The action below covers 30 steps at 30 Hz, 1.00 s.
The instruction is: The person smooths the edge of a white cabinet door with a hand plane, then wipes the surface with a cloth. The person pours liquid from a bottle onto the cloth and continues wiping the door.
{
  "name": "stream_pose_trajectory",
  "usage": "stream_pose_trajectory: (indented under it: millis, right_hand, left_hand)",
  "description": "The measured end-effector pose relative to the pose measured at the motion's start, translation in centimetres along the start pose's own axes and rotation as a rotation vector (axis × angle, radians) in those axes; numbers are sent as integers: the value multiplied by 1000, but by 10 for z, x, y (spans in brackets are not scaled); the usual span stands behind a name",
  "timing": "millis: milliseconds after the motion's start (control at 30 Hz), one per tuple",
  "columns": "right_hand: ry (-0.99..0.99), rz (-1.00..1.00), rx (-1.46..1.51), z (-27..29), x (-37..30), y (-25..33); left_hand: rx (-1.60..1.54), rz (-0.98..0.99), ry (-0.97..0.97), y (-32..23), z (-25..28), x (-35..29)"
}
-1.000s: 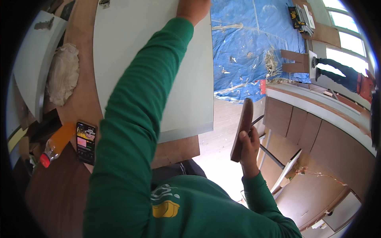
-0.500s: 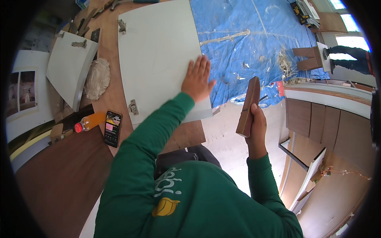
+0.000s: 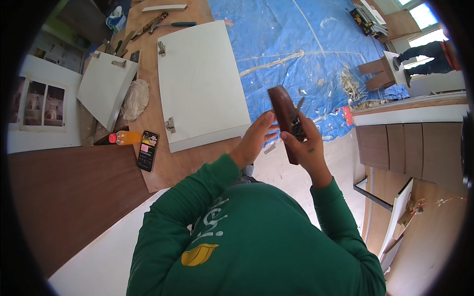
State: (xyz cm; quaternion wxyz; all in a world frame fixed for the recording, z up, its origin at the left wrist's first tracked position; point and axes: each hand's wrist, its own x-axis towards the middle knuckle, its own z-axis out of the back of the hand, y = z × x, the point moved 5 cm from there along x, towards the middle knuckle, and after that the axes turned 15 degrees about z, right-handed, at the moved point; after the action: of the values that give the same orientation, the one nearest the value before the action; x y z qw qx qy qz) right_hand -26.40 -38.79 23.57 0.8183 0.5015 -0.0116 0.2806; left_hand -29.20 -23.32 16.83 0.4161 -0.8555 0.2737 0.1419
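A dark brown wooden hand plane, with a metal blade standing out of its side, is held up in front of my body. My right hand is closed round its middle, thumb across the near side. Just left of the plane is my left hand, fingers apart and slightly curved; whether a fingertip touches the wood I cannot tell. A white cabinet door with two metal hinges along its left edge lies on the wooden workbench, left of my hands.
On the bench are a phone, an orange drink bottle, a crumpled cloth bundle, a smaller white door and a green-handled hammer. Blue sheeting covers the floor beyond. Another person's legs show far right.
My left hand has lifted off the white door and come over beside the plane. The right hand has brought the plane leftward and turned it, so its blade side shows. My view has shifted.
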Motion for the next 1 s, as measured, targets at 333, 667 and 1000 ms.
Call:
stream_pose_trajectory:
  millis: [333, 667, 1000]
  right_hand:
    - [-110, 315, -196, 0, -43, 55]
    - [-38, 315, -227, 3, -45, 66]
    - [-144, -247, 835, 24, -50, 22]
  left_hand:
    - [-141, -257, 48, -28, -55, -24]
    - [-39, -235, 0, -21, -61, -30]
    - [-96, -238, 91, -20, -59, -27]
